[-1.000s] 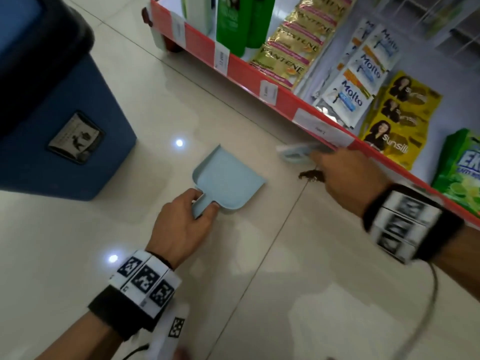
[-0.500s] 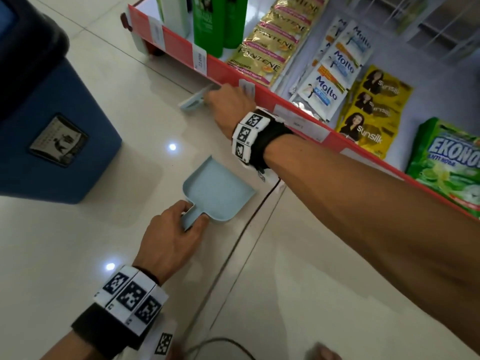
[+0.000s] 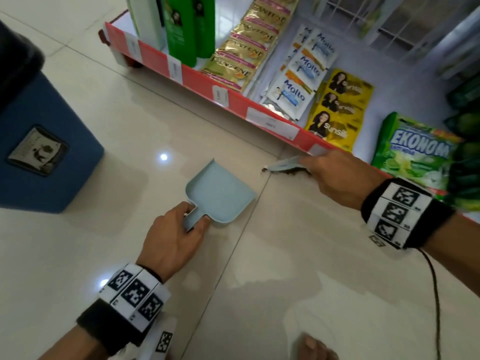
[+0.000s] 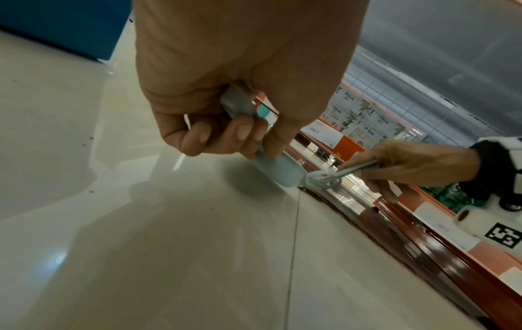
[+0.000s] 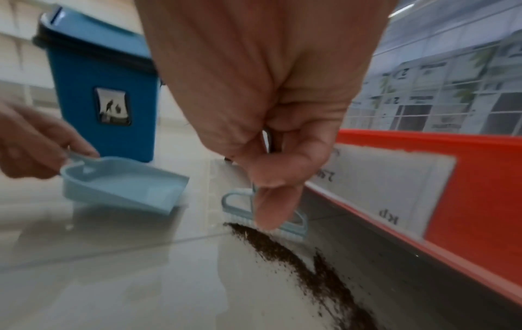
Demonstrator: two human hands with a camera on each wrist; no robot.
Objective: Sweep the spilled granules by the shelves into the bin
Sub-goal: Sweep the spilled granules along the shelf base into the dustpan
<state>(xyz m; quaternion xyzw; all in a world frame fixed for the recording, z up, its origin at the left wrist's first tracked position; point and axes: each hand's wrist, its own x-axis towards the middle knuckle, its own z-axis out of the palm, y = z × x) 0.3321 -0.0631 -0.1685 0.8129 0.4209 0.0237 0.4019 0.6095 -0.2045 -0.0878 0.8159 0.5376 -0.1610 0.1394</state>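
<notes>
My left hand (image 3: 176, 235) grips the handle of a pale blue dustpan (image 3: 220, 193) that lies flat on the tiled floor; the pan (image 5: 124, 187) looks bare inside. My right hand (image 3: 335, 178) pinches a small pale blue brush (image 3: 284, 164) low against the floor, right of the pan. Its bristled head (image 5: 265, 214) sits at the end of a dark brown streak of granules (image 5: 305, 272) running along the foot of the shelf. The blue bin (image 3: 39, 141) with a black lid stands at the left, beyond the pan.
A red-edged bottom shelf (image 3: 233, 100) with price tags runs diagonally across the back, stocked with green bottles (image 3: 181, 29), gold sachets (image 3: 249, 40), Molto sachets, yellow Sunsilk packs and a green Ekonomi bag (image 3: 415, 157). A cable hangs from my right wrist.
My right hand with the brush has swung back from the left stretch of the shelf edge to the granules at the right of the pan. The left hand and dustpan stayed put.
</notes>
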